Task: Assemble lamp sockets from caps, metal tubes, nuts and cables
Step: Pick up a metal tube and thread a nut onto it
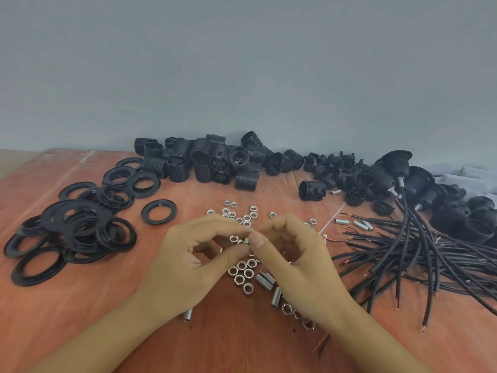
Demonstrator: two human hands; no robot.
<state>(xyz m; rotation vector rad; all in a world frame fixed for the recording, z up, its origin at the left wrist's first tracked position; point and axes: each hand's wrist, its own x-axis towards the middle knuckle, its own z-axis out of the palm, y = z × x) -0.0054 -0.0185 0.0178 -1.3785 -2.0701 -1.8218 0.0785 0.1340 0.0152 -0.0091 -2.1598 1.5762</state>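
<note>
Forearms, two, reaching in from the near edge over the bench [236, 345]. Left hand [188, 261] and right hand [298, 258]: fingers curled, thumb-and-forefinger grip of each pinching one small metal part [246, 240] held between them, mid-bench, above loose nuts [242, 273]. Metal tubes [274, 296] just beside. Cables [416, 251] right; black rings [80, 227] left; socket bodies [215, 160] far.
</note>
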